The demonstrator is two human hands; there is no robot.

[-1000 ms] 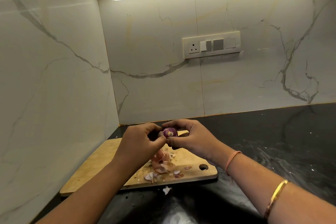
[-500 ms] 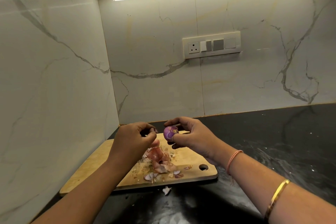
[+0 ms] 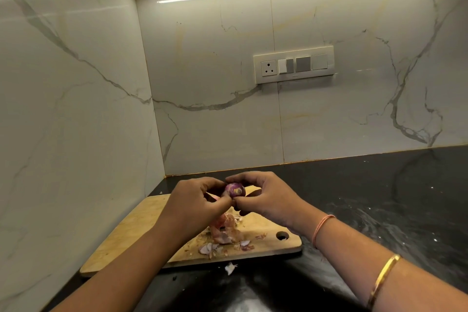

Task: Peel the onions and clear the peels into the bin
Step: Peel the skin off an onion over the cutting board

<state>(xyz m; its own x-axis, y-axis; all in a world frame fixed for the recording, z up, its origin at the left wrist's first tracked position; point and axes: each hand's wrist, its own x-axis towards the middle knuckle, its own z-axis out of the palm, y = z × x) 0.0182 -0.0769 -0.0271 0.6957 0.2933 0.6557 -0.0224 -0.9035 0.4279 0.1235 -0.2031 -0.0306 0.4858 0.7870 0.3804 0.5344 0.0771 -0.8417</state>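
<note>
1. Onion (image 3: 235, 190): small, purple, held up above the far end of the cutting board, between both hands.
2. Left hand (image 3: 195, 200): fingers curled, thumb and fingertips pinching at the onion's near left side.
3. Right hand (image 3: 263, 196): fingers curled round the onion from the right and behind, gripping it.
4. Peels (image 3: 224, 234): loose heap of pink and papery scraps on the board, below the hands.
5. Stray peel (image 3: 230, 268): one pale scrap off the board, on the surface just beside its near edge.
6. Cutting board (image 3: 131, 233): wooden, hanging hole at its right end, lying on the black surface (image 3: 379, 197) in the corner of the marble walls.
7. Right forearm: orange thread (image 3: 321, 228) at the wrist, gold bangle (image 3: 382, 278) nearer the elbow.
</note>
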